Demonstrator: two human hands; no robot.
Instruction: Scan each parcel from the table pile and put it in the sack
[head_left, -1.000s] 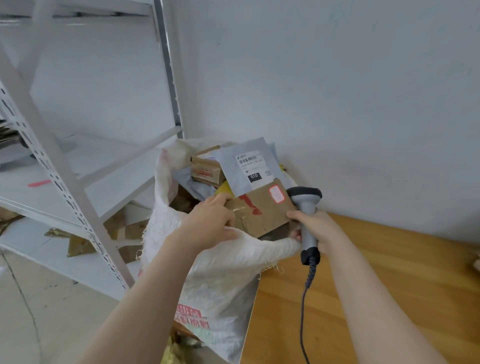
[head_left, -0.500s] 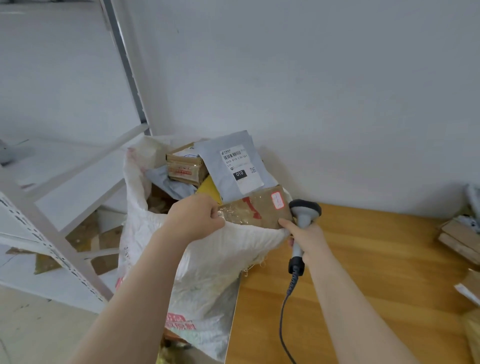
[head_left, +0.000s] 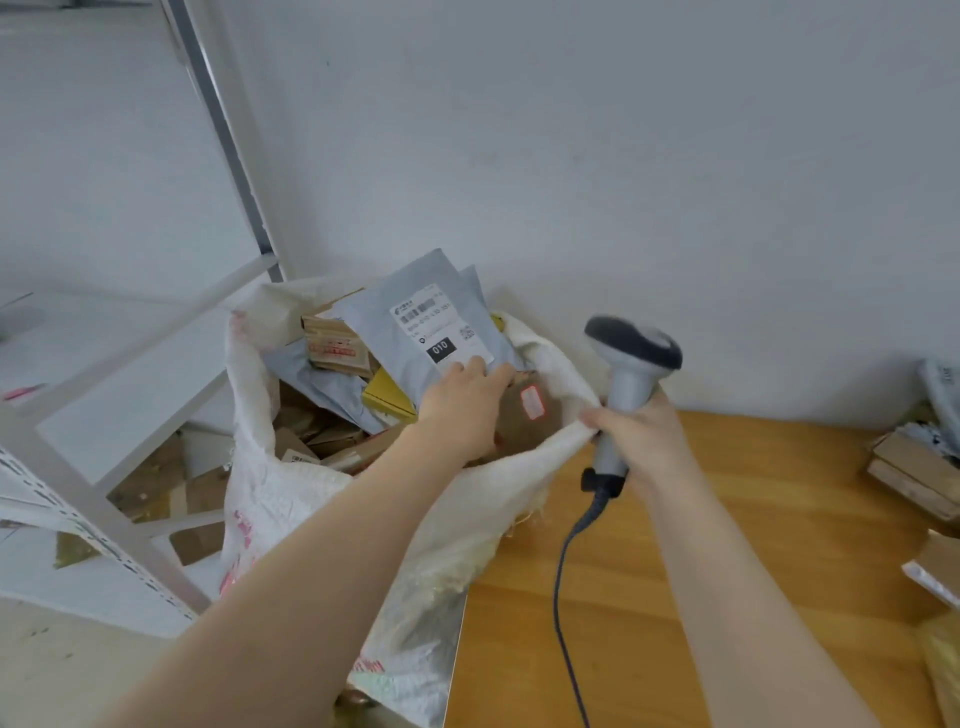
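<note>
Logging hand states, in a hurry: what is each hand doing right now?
Left hand: open, flat on the brown parcel in the sack.
Right hand: holding the scanner.

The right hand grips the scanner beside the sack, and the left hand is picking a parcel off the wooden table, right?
Not quite. In the head view the left hand reaches into the sack, touching the parcels there, not at the wooden table. The right hand does grip the scanner beside the sack.
</note>
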